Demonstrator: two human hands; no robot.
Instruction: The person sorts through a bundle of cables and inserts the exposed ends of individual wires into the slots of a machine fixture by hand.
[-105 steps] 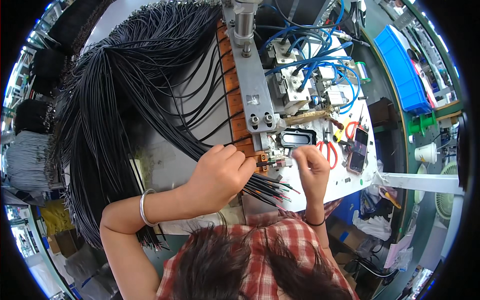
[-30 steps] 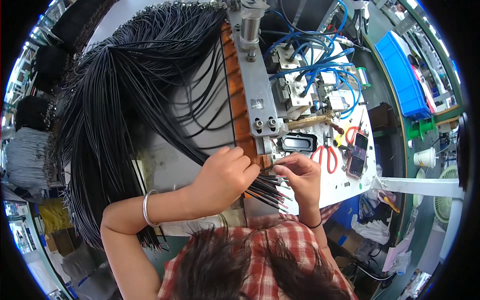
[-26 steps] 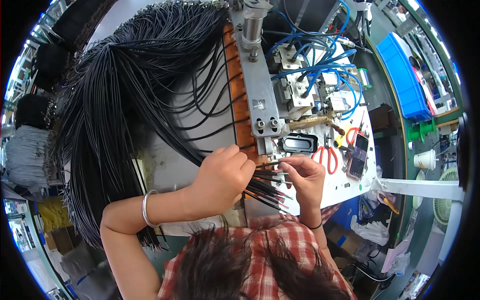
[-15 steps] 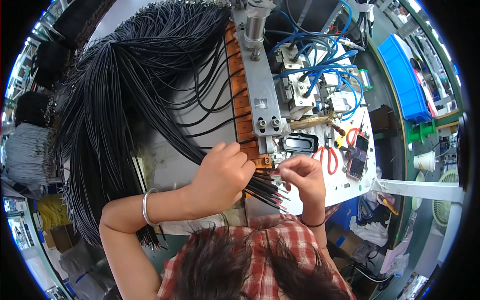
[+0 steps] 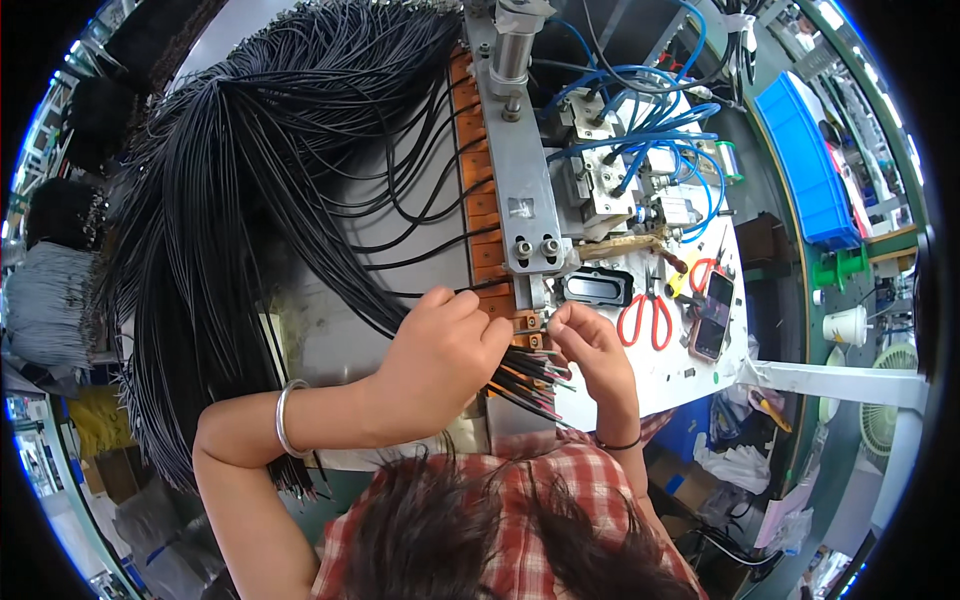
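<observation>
My left hand (image 5: 445,350) is closed around a bundle of black cables (image 5: 345,275), whose cut ends (image 5: 528,382) stick out below it with thin coloured wires showing. To its right, my right hand (image 5: 595,350) pinches thumb against forefinger at the near end of an orange block strip (image 5: 484,210). What lies between those fingertips is too small to make out, perhaps a wire end. Single black cables run from the pile into the strip's slots. A grey metal bar (image 5: 522,180) lies along the strip's right side.
A large heap of black cables (image 5: 190,230) covers the left of the table. Right of the bar are a pneumatic fixture with blue hoses (image 5: 640,135), a black oblong tray (image 5: 600,288), red-handled scissors (image 5: 645,322) and a phone (image 5: 712,318). A blue bin (image 5: 810,160) stands farther right.
My right hand has shifted slightly up and left, its thumb and forefinger now together beside the orange strip's near end. My left hand stays closed on the cables, nearly in place.
</observation>
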